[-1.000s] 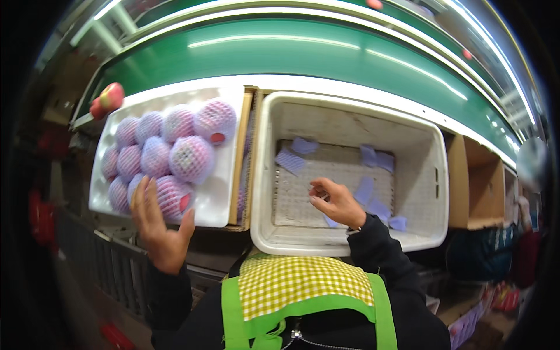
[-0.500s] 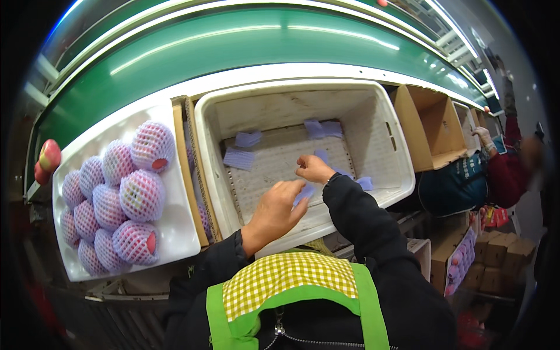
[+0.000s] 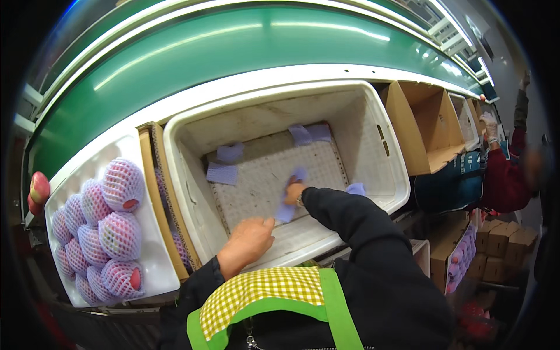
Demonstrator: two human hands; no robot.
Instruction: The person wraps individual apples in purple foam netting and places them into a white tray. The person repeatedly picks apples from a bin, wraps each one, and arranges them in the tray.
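Observation:
My right hand point(image 3: 294, 190) reaches down into the white plastic crate point(image 3: 262, 99), its fingers closed on lavender foam sleeves point(image 3: 284, 212), somewhat blurred. My left hand point(image 3: 248, 238) is over the crate's front left, fingers curled; whatever they might hold is hidden. Flat lavender foam pieces point(image 3: 221, 173) lie in the crate's back left, others at its back right point(image 3: 318, 132) and front right. To the left, a white moulded tray point(image 3: 160, 245) carries several pink fruits in lavender foam nets point(image 3: 119, 236), beside a cardboard box.
Bare pink fruits point(image 3: 39, 188) are at the far left. A green conveyor point(image 3: 192, 52) runs behind. Open cardboard boxes point(image 3: 420, 128) stand to the right. A co-worker in maroon point(image 3: 504, 181) works at the right edge, above stacked cartons point(image 3: 501, 251) and another fruit tray.
My left hand has left the fruit tray for the crate's front. My right hand went deeper and took hold of foam sleeves. The view has shifted, showing more of the co-worker.

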